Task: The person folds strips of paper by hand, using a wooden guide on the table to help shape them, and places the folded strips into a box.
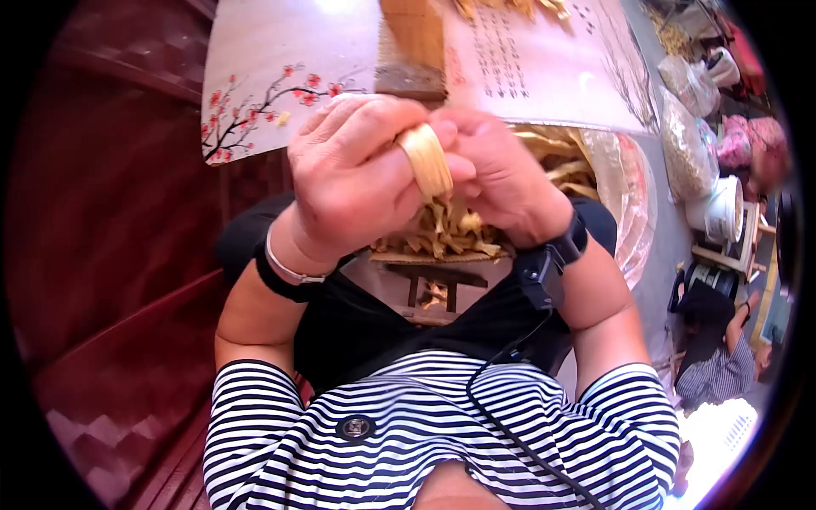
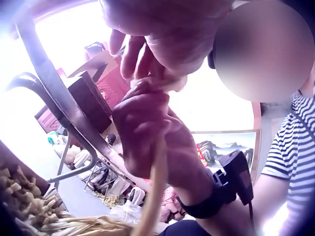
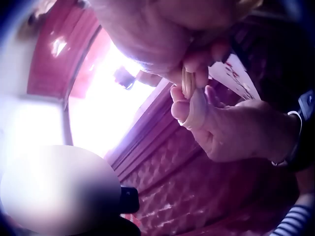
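In front of my lap, a flat pale-yellow strip (image 1: 425, 161) bends over the fingers of my left hand (image 1: 353, 170), which grips it. My right hand (image 1: 510, 174) meets the left one and pinches the strip with its fingertips. From the left wrist view, a length of the strip (image 2: 155, 182) hangs below the right hand (image 2: 152, 128). The right wrist view has the strip (image 3: 197, 109) looped around the fingers of the left hand (image 3: 236, 130). Below the hands lies a heap of similar yellow pieces (image 1: 446, 229).
A table (image 1: 255, 51) printed with blossoms and writing stands ahead, a wooden block (image 1: 414, 51) on it. More yellow strips (image 1: 557, 161) lie beside a clear plastic bag (image 1: 625, 187) at right. Bags and a white bucket (image 1: 718, 208) line the far right; another person (image 1: 718, 365) sits there.
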`<state>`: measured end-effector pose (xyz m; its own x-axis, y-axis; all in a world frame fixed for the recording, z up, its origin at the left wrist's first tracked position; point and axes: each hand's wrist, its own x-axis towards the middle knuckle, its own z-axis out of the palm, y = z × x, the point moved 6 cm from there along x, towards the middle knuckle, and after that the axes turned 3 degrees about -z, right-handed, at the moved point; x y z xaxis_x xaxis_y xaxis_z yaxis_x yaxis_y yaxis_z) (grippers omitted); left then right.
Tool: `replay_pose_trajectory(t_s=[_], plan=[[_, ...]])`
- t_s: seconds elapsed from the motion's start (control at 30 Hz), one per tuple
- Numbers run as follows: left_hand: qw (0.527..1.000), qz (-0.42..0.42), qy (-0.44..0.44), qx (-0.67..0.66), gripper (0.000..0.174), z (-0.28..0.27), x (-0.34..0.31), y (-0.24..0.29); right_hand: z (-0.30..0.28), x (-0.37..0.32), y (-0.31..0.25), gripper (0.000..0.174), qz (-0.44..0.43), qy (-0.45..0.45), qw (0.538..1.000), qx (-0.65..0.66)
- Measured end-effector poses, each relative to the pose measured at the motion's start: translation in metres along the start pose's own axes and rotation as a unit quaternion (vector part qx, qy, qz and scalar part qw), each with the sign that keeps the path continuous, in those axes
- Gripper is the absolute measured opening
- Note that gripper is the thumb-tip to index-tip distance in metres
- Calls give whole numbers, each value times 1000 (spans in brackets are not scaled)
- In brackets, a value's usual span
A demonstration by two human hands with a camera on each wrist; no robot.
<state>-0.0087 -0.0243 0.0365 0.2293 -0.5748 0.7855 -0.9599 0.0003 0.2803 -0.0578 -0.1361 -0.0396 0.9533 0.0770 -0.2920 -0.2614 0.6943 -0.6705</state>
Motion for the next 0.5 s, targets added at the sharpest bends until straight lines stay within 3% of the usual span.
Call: replay_pose_trajectory(t_s=[0.03,0.07,0.1,0.17,0.23,0.3,0.4,0.47,0.5], plan=[[998,-28,49,10,23,-3,-1,-5,-1,-1,-15,14,-75,47,995,-54],[996,-87,32,-11,18,-4,-1,-13,1,-6,-27,14,-128,74,979,-141],[988,-142,-8,-54,18,-1,0,-17,4,-12,-37,15,-181,101,952,-224],[953,-251,-91,-146,20,8,-4,-24,17,-16,-43,20,-300,59,884,-352],[964,-215,-125,-90,15,8,-4,-19,18,-17,-41,22,-324,20,821,-469],[981,-151,-118,-30,12,8,-4,-10,30,-19,-40,26,-344,2,684,-643],[987,-115,-91,-65,8,8,-3,-10,22,-13,-34,32,-261,16,683,-682],[974,-134,-85,-159,6,4,-2,-12,10,-9,-22,38,-203,12,846,-492],[959,-175,-61,-215,5,-3,1,-18,9,-9,-20,44,-121,1,895,-429]])
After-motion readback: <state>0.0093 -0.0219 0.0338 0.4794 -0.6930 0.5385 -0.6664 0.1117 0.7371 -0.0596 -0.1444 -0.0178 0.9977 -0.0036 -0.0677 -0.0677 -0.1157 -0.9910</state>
